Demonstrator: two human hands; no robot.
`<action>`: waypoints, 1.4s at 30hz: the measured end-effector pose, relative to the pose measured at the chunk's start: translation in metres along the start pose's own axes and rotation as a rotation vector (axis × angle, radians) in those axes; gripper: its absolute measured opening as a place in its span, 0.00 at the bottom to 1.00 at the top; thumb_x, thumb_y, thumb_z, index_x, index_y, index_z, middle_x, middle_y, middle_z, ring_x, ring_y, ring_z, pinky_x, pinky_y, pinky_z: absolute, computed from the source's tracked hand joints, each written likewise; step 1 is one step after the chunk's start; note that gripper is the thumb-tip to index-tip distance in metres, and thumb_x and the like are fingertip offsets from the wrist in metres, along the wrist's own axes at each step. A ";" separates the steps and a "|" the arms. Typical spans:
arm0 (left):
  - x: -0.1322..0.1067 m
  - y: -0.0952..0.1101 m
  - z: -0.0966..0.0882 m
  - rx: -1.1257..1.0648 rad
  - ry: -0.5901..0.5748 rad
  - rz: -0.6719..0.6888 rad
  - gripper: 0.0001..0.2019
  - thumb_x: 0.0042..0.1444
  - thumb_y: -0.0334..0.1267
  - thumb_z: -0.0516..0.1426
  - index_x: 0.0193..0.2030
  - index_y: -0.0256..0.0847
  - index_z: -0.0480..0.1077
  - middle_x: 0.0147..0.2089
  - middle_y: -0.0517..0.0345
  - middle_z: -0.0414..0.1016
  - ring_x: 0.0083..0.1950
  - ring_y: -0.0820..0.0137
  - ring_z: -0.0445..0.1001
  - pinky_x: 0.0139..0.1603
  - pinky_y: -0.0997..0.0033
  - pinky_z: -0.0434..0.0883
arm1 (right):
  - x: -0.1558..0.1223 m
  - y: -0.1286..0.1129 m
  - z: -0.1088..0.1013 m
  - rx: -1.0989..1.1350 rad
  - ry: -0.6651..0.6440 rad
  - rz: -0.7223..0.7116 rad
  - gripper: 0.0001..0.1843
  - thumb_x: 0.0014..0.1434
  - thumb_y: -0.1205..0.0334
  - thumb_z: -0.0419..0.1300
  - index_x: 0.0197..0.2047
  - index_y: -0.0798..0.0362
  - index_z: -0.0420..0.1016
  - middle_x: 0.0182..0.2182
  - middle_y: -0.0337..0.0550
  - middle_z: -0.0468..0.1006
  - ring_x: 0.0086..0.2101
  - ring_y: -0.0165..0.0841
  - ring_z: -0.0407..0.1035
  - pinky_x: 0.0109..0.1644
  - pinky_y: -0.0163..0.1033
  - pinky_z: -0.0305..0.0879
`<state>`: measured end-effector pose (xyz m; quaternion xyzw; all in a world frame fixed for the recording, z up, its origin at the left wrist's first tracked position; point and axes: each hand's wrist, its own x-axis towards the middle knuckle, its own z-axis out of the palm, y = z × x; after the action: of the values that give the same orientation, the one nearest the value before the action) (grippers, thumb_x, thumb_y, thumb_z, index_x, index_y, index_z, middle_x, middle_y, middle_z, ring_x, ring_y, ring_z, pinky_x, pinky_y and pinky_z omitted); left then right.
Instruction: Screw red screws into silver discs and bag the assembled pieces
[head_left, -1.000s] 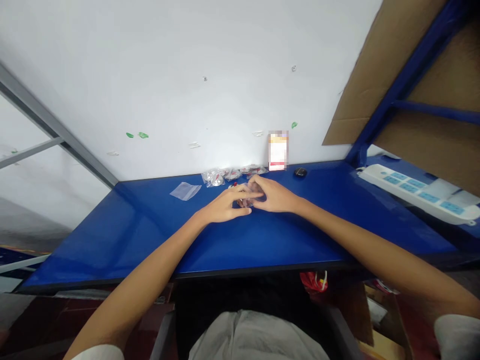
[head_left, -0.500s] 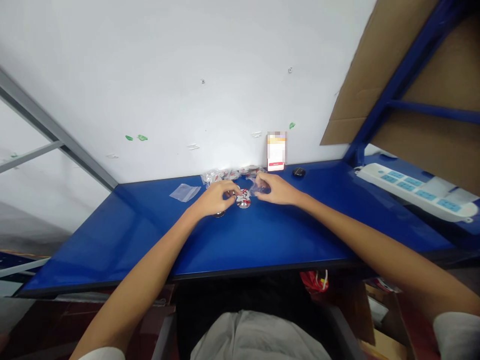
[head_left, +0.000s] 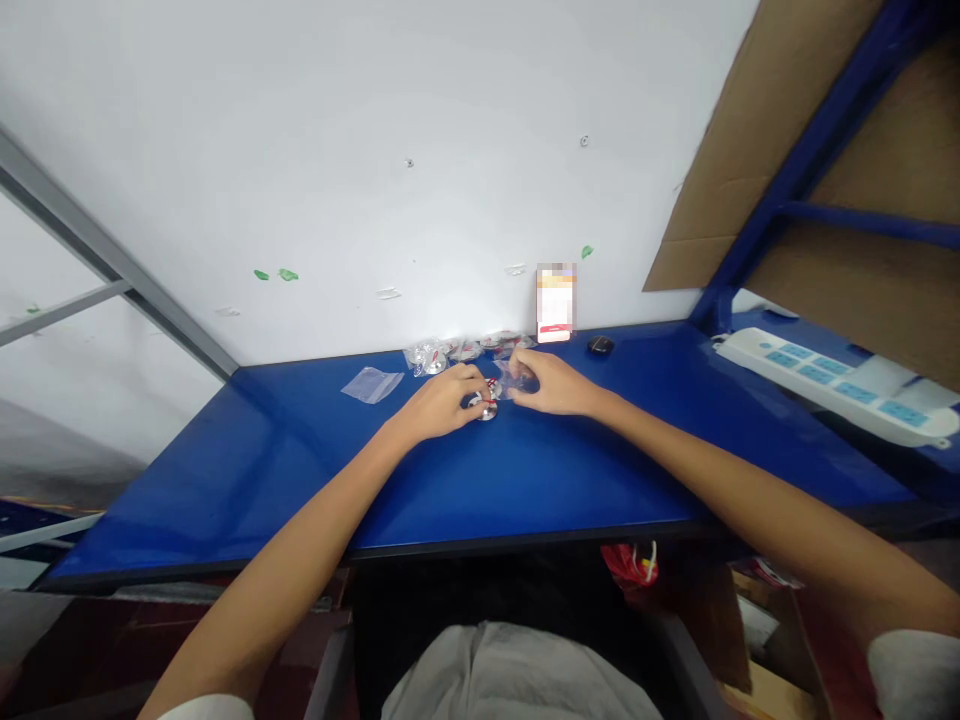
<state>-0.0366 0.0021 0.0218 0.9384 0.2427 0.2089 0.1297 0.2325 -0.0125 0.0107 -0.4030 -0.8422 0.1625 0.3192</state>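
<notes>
My left hand (head_left: 442, 402) rests on the blue table (head_left: 525, 470), its fingers curled over a small round silver and red badge (head_left: 487, 407). Just to its right, my right hand (head_left: 551, 383) pinches a small clear plastic bag (head_left: 513, 381) between thumb and fingers. The two hands almost touch above the badge. Part of the badge is hidden under my left fingers.
Several bagged badges (head_left: 431, 357) lie in a row by the white wall. An empty clear bag (head_left: 370, 384) lies to the left. A small card (head_left: 556, 303) leans on the wall, a black object (head_left: 600, 345) beside it. A white power strip (head_left: 832, 385) sits at right.
My hands parted and a round badge came into view on the table. My left hand then closed back over the badge, while the right kept the clear bag.
</notes>
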 end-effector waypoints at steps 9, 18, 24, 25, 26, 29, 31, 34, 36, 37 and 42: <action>0.004 -0.001 -0.007 -0.590 0.210 -0.284 0.14 0.73 0.52 0.56 0.50 0.44 0.66 0.47 0.53 0.77 0.40 0.67 0.81 0.34 0.68 0.79 | 0.000 -0.006 -0.003 -0.007 -0.002 0.004 0.14 0.56 0.62 0.67 0.40 0.47 0.64 0.35 0.38 0.73 0.33 0.35 0.65 0.38 0.41 0.58; 0.008 0.009 -0.005 -0.976 0.360 -0.444 0.21 0.55 0.46 0.73 0.51 0.40 0.76 0.41 0.56 0.79 0.40 0.67 0.80 0.43 0.62 0.83 | 0.000 -0.007 -0.002 -0.063 0.030 0.013 0.14 0.58 0.60 0.67 0.41 0.47 0.65 0.38 0.40 0.76 0.35 0.37 0.68 0.40 0.41 0.58; 0.008 0.019 0.004 -1.025 0.387 -0.519 0.19 0.52 0.45 0.74 0.47 0.38 0.82 0.40 0.54 0.84 0.40 0.67 0.82 0.47 0.64 0.81 | 0.000 -0.014 -0.001 -0.110 0.073 -0.015 0.15 0.58 0.61 0.68 0.41 0.47 0.64 0.39 0.43 0.76 0.36 0.39 0.67 0.40 0.42 0.57; 0.008 0.021 0.006 -1.038 0.387 -0.538 0.18 0.52 0.45 0.75 0.46 0.38 0.82 0.39 0.53 0.84 0.39 0.67 0.82 0.46 0.64 0.81 | 0.000 -0.016 -0.001 -0.114 0.076 -0.027 0.15 0.58 0.60 0.68 0.41 0.47 0.64 0.40 0.44 0.76 0.36 0.40 0.67 0.40 0.42 0.57; 0.008 0.024 0.007 -1.058 0.386 -0.557 0.18 0.51 0.45 0.75 0.45 0.38 0.82 0.39 0.53 0.84 0.38 0.68 0.81 0.46 0.63 0.81 | 0.000 -0.019 0.000 -0.117 0.076 -0.038 0.15 0.58 0.60 0.69 0.41 0.47 0.64 0.40 0.44 0.76 0.37 0.40 0.67 0.41 0.43 0.57; 0.009 0.032 0.007 -1.094 0.392 -0.587 0.18 0.50 0.45 0.76 0.43 0.38 0.82 0.40 0.52 0.85 0.36 0.68 0.81 0.46 0.61 0.83 | -0.001 -0.025 0.003 -0.110 0.061 -0.047 0.18 0.57 0.59 0.70 0.44 0.47 0.65 0.42 0.46 0.75 0.38 0.42 0.67 0.41 0.44 0.58; 0.010 0.038 0.006 -1.073 0.404 -0.580 0.18 0.50 0.45 0.76 0.43 0.38 0.82 0.40 0.53 0.84 0.36 0.68 0.81 0.47 0.61 0.83 | -0.002 -0.028 0.005 -0.086 0.050 -0.029 0.20 0.56 0.59 0.70 0.46 0.47 0.65 0.42 0.46 0.75 0.38 0.42 0.68 0.41 0.44 0.58; 0.010 0.044 0.003 -1.012 0.408 -0.560 0.19 0.51 0.47 0.75 0.44 0.38 0.82 0.38 0.54 0.84 0.37 0.67 0.82 0.47 0.60 0.82 | -0.004 -0.029 0.010 -0.025 0.047 -0.013 0.20 0.56 0.60 0.70 0.47 0.47 0.64 0.41 0.44 0.75 0.38 0.41 0.68 0.41 0.43 0.59; 0.009 0.047 0.000 -0.944 0.412 -0.547 0.20 0.52 0.47 0.75 0.47 0.39 0.81 0.38 0.54 0.85 0.39 0.64 0.83 0.48 0.60 0.81 | -0.005 -0.029 0.013 0.022 0.045 -0.015 0.19 0.56 0.61 0.69 0.47 0.47 0.64 0.40 0.41 0.74 0.36 0.39 0.68 0.40 0.42 0.59; 0.009 0.048 -0.001 -0.901 0.415 -0.537 0.20 0.53 0.47 0.74 0.48 0.39 0.80 0.38 0.54 0.86 0.40 0.63 0.83 0.49 0.60 0.80 | -0.005 -0.028 0.015 0.049 0.044 -0.014 0.18 0.57 0.61 0.68 0.46 0.47 0.64 0.39 0.40 0.74 0.36 0.38 0.68 0.40 0.42 0.59; 0.006 0.049 -0.008 -0.570 0.398 -0.404 0.15 0.63 0.46 0.68 0.52 0.42 0.77 0.44 0.53 0.88 0.45 0.59 0.85 0.50 0.61 0.77 | -0.004 -0.027 0.018 0.221 0.054 0.000 0.17 0.58 0.60 0.68 0.42 0.47 0.63 0.35 0.36 0.71 0.34 0.36 0.65 0.40 0.41 0.59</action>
<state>-0.0159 -0.0350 0.0481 0.7397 0.3749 0.4157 0.3735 0.2071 -0.0327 0.0097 -0.3696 -0.8102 0.2434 0.3843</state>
